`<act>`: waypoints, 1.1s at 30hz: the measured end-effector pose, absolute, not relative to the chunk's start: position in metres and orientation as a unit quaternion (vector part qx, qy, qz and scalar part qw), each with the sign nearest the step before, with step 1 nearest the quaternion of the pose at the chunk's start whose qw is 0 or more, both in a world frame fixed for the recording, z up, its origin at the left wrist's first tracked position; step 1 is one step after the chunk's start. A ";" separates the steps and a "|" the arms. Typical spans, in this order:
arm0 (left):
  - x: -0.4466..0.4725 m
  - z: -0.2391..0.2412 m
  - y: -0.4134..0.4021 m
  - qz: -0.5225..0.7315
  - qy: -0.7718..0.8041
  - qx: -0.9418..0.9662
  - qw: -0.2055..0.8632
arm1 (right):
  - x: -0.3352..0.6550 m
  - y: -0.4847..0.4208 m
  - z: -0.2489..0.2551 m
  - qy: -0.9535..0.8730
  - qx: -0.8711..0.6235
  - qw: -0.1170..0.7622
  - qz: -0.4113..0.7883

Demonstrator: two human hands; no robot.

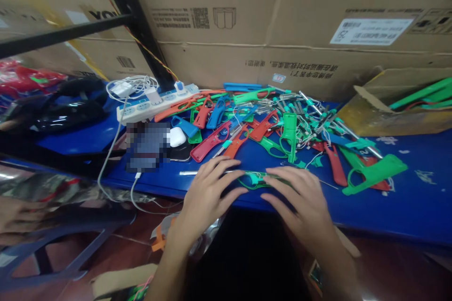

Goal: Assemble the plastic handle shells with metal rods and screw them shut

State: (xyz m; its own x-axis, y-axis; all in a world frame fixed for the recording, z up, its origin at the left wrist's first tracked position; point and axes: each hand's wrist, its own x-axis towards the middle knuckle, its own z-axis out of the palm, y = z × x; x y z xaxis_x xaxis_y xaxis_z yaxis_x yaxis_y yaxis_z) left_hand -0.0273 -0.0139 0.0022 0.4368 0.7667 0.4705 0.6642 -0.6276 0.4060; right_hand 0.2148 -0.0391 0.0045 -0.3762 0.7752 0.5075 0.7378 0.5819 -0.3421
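A green lighter casing (254, 179) with a metal tube and small inner parts lies level near the table's front edge, between my hands. My left hand (211, 187) is curled over its tube end; the bare metal tube (188, 173) sticks out to the left. On the other end, my right hand (300, 193) has bent fingers round the casing, thumb below. Both palms hide part of it. Just behind are loose red casings (211, 142), orange casings (237, 142), a blue casing (218, 111) and green casings (289, 134). A heap of metal tubes and wired parts (303, 115) lies farther back.
At the back right stands an open cardboard box (399, 120) holding green pieces. A power strip (155, 106) with white cables, a phone (148, 146) and a white earbud case (176, 137) lie left. Another person's hand (24, 221) is at the far left, above a plastic stool (81, 240).
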 end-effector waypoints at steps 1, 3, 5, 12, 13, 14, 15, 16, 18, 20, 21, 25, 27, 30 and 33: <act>-0.027 0.002 -0.014 0.319 0.425 0.843 0.077 | 0.215 -0.038 0.004 -0.831 -0.454 0.322 0.031; -0.027 0.002 -0.014 0.318 0.428 0.843 0.074 | 0.214 -0.035 0.002 -0.836 -0.449 0.312 0.045; -0.027 0.001 -0.014 0.320 0.427 0.843 0.070 | 0.214 -0.034 0.000 -0.843 -0.450 0.289 0.062; -0.029 -0.001 -0.014 0.324 0.408 0.852 0.049 | 0.213 -0.033 -0.005 -0.843 -0.459 0.264 0.091; -0.028 0.000 -0.014 0.321 0.404 0.856 0.042 | 0.213 -0.032 -0.005 -0.843 -0.457 0.266 0.093; -0.028 0.001 -0.014 0.317 0.401 0.859 0.036 | 0.213 -0.032 -0.005 -0.844 -0.455 0.269 0.095; -0.028 0.002 -0.013 0.313 0.399 0.861 0.031 | 0.213 -0.032 -0.005 -0.844 -0.454 0.270 0.096; -0.027 0.003 -0.013 0.309 0.398 0.863 0.027 | 0.213 -0.032 -0.005 -0.843 -0.454 0.271 0.097; -0.027 0.004 -0.013 0.304 0.397 0.866 0.024 | 0.212 -0.032 -0.005 -0.842 -0.456 0.272 0.097; -0.027 0.004 -0.013 0.298 0.397 0.868 0.024 | 0.212 -0.032 -0.005 -0.840 -0.458 0.274 0.093; -0.027 0.004 -0.013 0.295 0.397 0.869 0.024 | 0.212 -0.033 -0.005 -0.840 -0.459 0.274 0.091; -0.028 0.001 -0.013 0.290 0.394 0.872 0.017 | 0.212 -0.033 -0.007 -0.843 -0.461 0.265 0.084; -0.028 0.000 -0.013 0.291 0.392 0.873 0.008 | 0.212 -0.033 -0.008 -0.843 -0.462 0.263 0.080; -0.028 -0.002 -0.012 0.287 0.387 0.876 -0.001 | 0.211 -0.033 -0.009 -0.841 -0.464 0.266 0.084; -0.027 -0.001 -0.011 0.279 0.382 0.881 -0.005 | 0.212 -0.034 -0.011 -0.826 -0.475 0.282 0.111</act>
State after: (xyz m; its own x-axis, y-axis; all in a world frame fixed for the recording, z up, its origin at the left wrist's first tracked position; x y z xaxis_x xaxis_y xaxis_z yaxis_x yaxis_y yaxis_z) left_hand -0.0272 -0.0113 -0.0013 0.5522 0.6709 0.4950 0.6769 -0.7074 0.2036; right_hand 0.2121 -0.0337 -0.0106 -0.3893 0.8476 0.3606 0.7230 0.5237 -0.4505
